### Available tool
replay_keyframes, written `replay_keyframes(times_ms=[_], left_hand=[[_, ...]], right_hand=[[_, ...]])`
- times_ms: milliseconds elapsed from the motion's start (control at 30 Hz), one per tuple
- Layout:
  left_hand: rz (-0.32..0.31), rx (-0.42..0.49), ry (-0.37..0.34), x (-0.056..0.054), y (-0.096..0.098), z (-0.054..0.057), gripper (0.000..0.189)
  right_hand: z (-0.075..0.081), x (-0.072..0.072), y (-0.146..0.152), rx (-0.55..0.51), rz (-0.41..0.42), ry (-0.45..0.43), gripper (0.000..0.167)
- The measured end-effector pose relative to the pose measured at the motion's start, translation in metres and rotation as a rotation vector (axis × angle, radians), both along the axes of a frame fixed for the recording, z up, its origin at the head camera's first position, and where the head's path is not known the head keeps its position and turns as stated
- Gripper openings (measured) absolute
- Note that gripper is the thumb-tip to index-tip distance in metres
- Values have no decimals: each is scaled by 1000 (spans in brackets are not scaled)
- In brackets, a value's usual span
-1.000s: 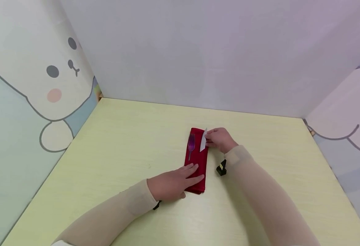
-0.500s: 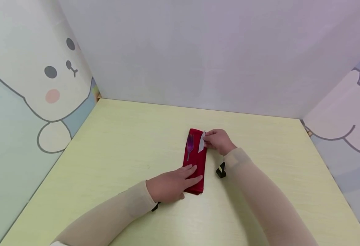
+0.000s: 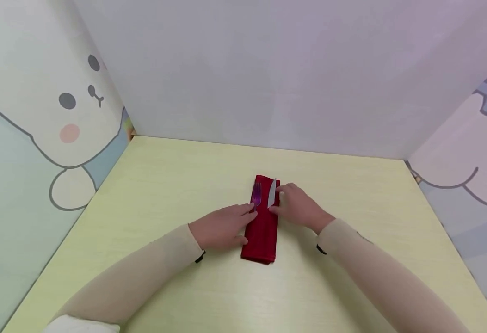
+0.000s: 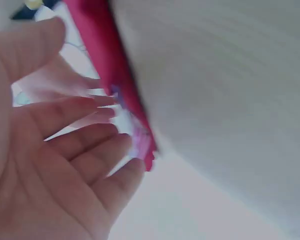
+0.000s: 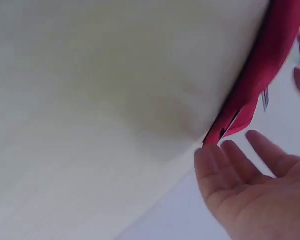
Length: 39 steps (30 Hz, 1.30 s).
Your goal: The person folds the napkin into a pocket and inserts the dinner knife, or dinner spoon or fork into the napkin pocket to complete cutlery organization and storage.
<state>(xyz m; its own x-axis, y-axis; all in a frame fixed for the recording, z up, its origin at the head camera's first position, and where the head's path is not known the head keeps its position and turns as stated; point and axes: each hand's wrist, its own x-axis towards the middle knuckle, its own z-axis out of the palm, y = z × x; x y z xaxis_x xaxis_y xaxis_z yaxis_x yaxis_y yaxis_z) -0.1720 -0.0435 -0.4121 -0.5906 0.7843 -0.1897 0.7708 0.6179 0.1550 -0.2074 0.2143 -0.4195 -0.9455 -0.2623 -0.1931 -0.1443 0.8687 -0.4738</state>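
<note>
A folded red cloth napkin (image 3: 260, 240) lies lengthwise on the table. On its upper half, a purple fork (image 3: 257, 193) points away from me at the left, and a pale knife blade (image 3: 272, 193) stands out at the right. Their lower ends are out of sight. My left hand (image 3: 224, 226) rests at the napkin's left side, fingertips by the fork, fingers spread and loose in the left wrist view. My right hand (image 3: 299, 206) is at the right edge, thumb below the blade. Its fingers (image 5: 215, 175) look extended in the right wrist view, near the napkin edge (image 5: 275, 55).
The pale yellow table (image 3: 185, 171) meets a plain light wall (image 3: 247, 74) at the back. Side walls with cartoon prints (image 3: 81, 129) enclose it left and right. Dark wrist straps show under both sleeves.
My right hand has let go of the knife blade and shifted toward me, its thumb now over the napkin. My left hand has slid off the napkin's lower part, up to its left edge.
</note>
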Motion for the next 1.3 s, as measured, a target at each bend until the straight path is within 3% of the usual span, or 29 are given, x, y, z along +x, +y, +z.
replay_keyframes(times_ms=[100, 200, 367, 633, 933, 1133, 1300], left_hand=[[36, 6, -49, -8, -1, -5, 81], [44, -9, -73, -14, -1, -8, 81], [41, -41, -107, -15, 1, -8, 82], [50, -68, -87, -12, 7, -7, 89], [24, -68, -45, -10, 8, -4, 87], [-27, -88, 5, -10, 9, -2, 85], [-15, -90, -31, -12, 10, -1, 86]], right_hand=[[-5, 21, 0, 87, 121, 46, 87], [-8, 37, 1, 105, 195, 48, 91], [-8, 50, 4, 141, 290, 19, 99], [-8, 48, 14, 148, 376, 6, 110], [-11, 46, 14, 135, 390, 15, 110], [-14, 45, 14, 139, 399, 15, 108], [-15, 42, 15, 143, 401, 32, 109]])
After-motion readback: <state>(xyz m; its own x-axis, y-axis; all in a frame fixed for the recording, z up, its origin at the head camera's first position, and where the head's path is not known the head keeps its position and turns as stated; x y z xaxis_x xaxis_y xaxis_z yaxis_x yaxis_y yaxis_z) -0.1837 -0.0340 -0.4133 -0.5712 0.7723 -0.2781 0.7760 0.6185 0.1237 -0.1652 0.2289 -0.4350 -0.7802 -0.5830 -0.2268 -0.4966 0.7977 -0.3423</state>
